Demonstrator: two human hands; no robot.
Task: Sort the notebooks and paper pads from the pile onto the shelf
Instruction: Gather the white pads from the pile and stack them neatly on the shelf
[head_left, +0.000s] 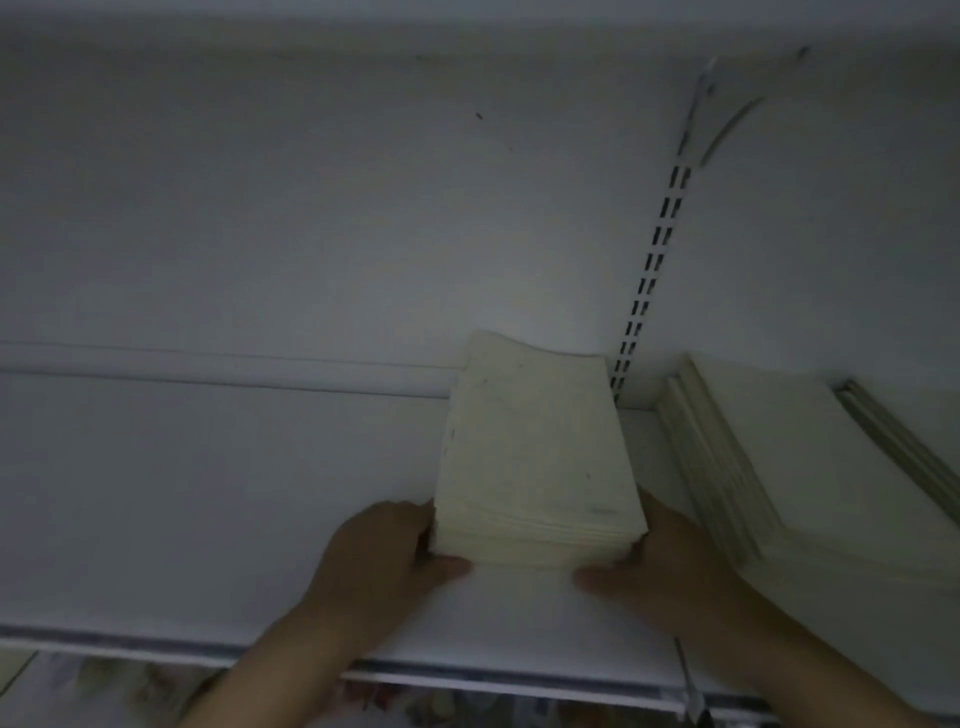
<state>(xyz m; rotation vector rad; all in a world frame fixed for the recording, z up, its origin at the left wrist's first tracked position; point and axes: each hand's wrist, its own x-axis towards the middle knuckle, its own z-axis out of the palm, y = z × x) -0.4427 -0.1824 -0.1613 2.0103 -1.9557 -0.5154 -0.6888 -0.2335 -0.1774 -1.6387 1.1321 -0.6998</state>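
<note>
Cream paper pads (535, 452) on the shelf (208, 493), gripped by left hand (384, 551) and right hand (660, 561), beside a larger stack (810, 478).

No legible text, labels or numbers.

Cream paper pads (535, 452) — a second cream stack (810, 467) beside them — on a plain white shelf (208, 493).

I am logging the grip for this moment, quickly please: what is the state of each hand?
The left hand grips the left side of the stack of paper pads.
The right hand grips the right side of the same stack.
</note>
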